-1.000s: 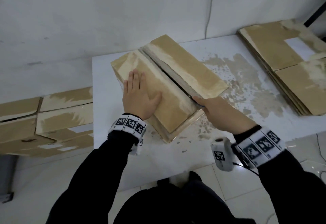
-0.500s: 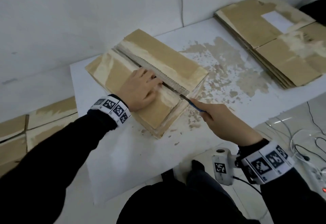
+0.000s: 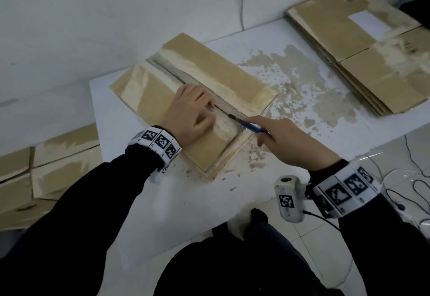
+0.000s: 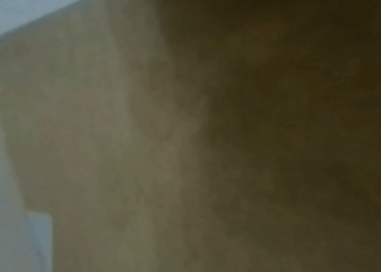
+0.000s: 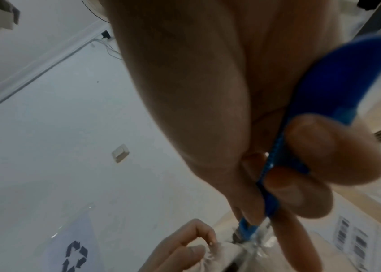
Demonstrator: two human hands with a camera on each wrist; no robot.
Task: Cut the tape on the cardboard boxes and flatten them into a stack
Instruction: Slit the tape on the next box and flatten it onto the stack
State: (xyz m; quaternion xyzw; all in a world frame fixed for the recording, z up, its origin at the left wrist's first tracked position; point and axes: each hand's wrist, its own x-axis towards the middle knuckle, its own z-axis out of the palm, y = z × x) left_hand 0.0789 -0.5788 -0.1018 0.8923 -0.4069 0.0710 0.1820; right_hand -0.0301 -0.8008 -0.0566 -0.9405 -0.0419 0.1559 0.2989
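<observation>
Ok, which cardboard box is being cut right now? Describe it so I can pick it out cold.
Start at the white table by the wall. The brown cardboard box lies at its far left end, under the left hand, with the right hand holding a blue-handled knife at its centre seam. Unlike the flattened cardboard stack at the table's right end, it is a single box with a split seam.

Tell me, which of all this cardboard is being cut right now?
The cardboard box on the table under both hands: the left hand presses it while the right hand holds a blue utility knife at its seam. The flattened stack and floor boxes lie untouched.
</observation>
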